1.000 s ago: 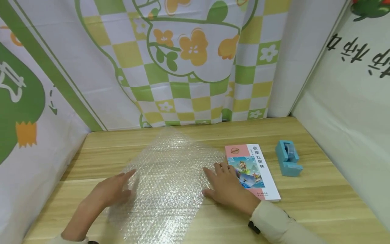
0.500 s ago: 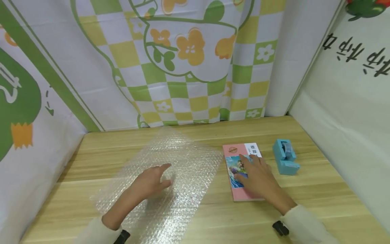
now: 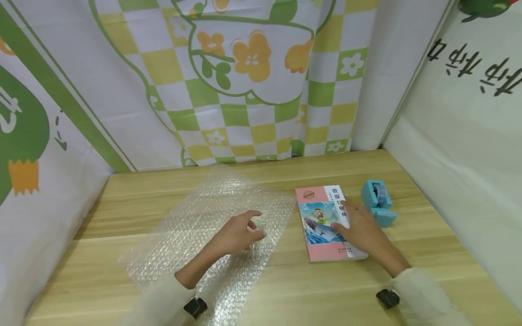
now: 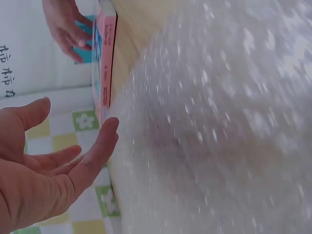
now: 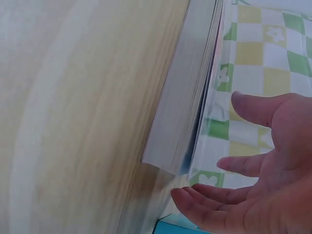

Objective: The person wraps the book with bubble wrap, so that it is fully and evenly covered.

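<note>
A pink-and-white book (image 3: 320, 226) lies flat on the wooden table, right of a clear bubble wrap sheet (image 3: 179, 235). My right hand (image 3: 367, 233) is at the book's right side, thumb over the cover; in the right wrist view the hand (image 5: 263, 175) has its fingers apart beside the page edges (image 5: 180, 87), gripping nothing. My left hand (image 3: 236, 233) hovers above the bubble wrap, fingers spread and empty. The left wrist view has the left hand (image 4: 53, 170) over the wrap (image 4: 219, 122), with the book's pink spine (image 4: 106, 58) beyond.
A blue tape dispenser (image 3: 383, 217) stands just right of the book, close to my right hand. A patterned curtain (image 3: 253, 127) hangs along the table's back edge, and white printed sheets rise at both sides.
My left hand has moved right across the bubble wrap. My right hand has moved from the wrap's right edge over the book to the book's right side. The view has shifted slightly.
</note>
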Demonstrator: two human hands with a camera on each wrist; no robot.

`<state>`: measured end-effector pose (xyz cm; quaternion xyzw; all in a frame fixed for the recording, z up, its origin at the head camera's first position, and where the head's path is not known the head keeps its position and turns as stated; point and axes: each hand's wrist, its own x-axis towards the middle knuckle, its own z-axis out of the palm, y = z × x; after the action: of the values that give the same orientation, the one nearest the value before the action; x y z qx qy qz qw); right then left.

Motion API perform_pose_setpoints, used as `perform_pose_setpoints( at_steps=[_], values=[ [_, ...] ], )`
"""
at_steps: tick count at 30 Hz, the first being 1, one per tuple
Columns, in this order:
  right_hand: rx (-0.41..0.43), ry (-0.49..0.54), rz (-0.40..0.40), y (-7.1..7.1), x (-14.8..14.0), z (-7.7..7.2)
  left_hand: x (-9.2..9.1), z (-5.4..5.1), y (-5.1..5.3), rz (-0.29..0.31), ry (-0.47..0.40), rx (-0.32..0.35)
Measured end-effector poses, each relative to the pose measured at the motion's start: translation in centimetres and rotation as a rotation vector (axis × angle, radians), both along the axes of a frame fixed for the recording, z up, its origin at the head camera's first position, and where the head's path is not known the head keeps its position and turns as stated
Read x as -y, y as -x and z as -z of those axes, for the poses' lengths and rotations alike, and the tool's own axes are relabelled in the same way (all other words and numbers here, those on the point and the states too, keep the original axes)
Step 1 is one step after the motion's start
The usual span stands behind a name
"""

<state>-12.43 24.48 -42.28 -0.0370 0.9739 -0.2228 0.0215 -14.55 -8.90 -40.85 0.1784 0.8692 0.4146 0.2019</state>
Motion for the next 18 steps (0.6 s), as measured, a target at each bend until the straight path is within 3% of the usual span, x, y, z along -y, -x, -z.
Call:
perform_pose_setpoints(
  at_steps=[7,12,18],
  values=[
    [0.066,0.024,0.056,0.3,-0.2,0.1,-3.3,0.2,-0.2,-0.013,-0.120,0.157],
    [0.110,0.040,0.085,0.6,0.0,0.4,-5.8,0.7,-0.2,-0.022,-0.185,0.234],
    [0.150,0.116,0.121,0.8,-0.3,0.8,-8.2,1.7,-0.2,-0.121,-0.320,0.362]
  ],
)
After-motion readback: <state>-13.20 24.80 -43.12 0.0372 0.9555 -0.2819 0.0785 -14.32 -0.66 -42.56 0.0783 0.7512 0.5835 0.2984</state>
